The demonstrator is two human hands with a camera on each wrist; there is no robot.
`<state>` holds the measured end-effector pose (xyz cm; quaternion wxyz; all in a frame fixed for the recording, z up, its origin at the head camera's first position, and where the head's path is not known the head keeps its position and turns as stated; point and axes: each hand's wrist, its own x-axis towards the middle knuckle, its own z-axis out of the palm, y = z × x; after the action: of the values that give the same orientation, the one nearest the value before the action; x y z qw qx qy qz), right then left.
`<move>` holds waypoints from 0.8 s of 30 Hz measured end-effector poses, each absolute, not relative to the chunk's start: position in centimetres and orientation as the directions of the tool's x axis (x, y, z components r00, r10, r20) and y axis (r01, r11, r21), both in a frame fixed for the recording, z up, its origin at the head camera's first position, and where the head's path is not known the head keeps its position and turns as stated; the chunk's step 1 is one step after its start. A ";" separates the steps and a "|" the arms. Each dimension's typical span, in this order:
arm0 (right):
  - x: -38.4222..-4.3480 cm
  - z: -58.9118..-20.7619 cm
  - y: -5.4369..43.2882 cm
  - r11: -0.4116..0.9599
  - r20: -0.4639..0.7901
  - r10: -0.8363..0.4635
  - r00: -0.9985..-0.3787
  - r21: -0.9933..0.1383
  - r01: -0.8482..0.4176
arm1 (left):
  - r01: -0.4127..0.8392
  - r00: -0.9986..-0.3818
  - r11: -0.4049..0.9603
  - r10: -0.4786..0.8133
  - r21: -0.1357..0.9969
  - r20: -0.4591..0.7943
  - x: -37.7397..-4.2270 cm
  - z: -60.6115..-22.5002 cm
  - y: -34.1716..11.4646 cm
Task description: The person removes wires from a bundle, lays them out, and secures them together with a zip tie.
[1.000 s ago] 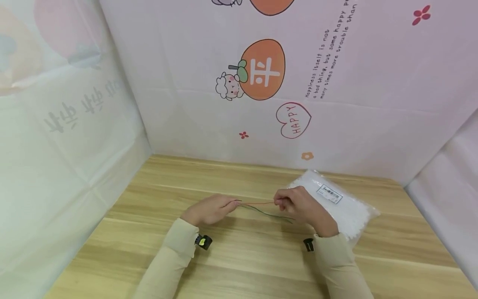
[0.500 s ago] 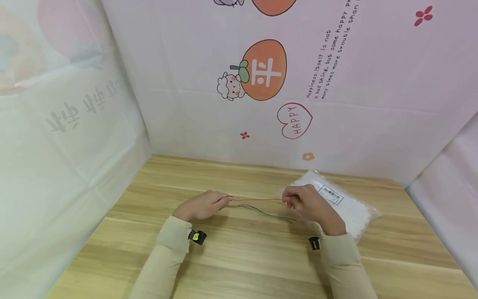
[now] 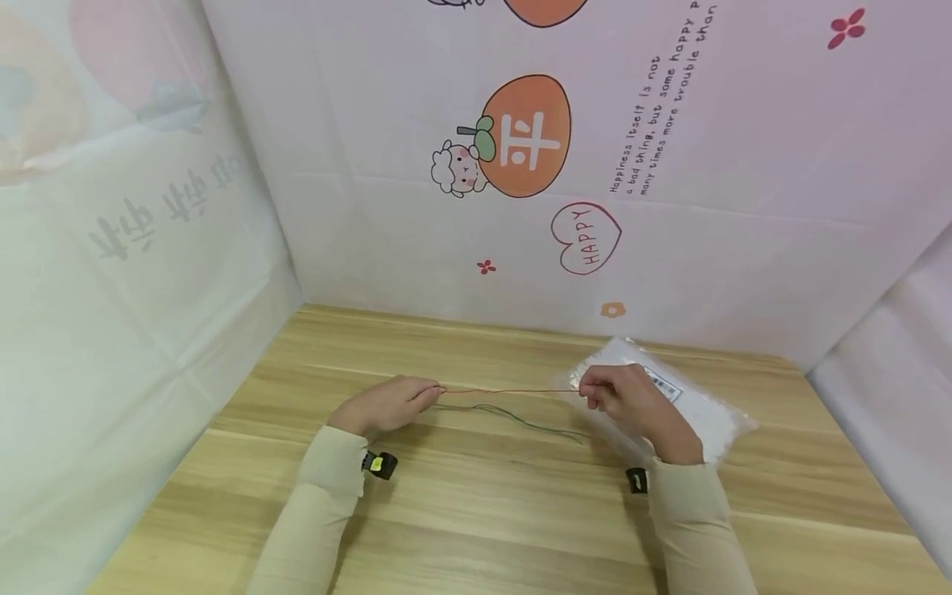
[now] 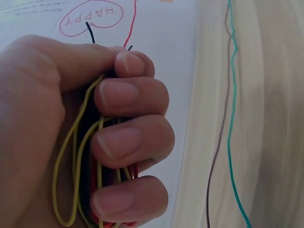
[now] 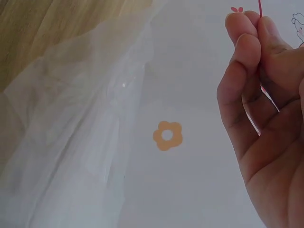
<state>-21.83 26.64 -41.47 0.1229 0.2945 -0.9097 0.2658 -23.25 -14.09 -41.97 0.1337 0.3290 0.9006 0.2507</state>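
Coils of yellow, red and dark wire [image 4: 87, 147] fill the left hand [image 3: 387, 402], its fingers curled round them; only the left wrist view shows this bundle, which the head view hides. That close view also separates a green wire [image 4: 229, 137] from a brown wire [image 4: 218, 149], both running over the desk [image 3: 461, 512]. From the head, a red wire [image 3: 509, 391] stretches between the hands, and the right wrist view shows the right hand [image 3: 632, 405] pinching it between thumb and fingertips. Against the earlier frames, the hands stand farther apart, more red wire shows, and the right hand partly covers the label [image 3: 668, 386] on the plastic bag [image 3: 706, 426], at the far right.
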 end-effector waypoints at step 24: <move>-20.9 -41.8 27.8 0.604 0.379 -0.593 -0.710 -0.375 -0.704 | 0.678 -0.694 0.669 0.719 0.304 -0.033 -21.1 -42.6 -16.6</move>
<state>-20.85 27.81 -41.81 0.1082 0.3648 -0.8889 0.2551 -21.14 -16.60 -42.56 0.0754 0.3837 0.9104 0.1354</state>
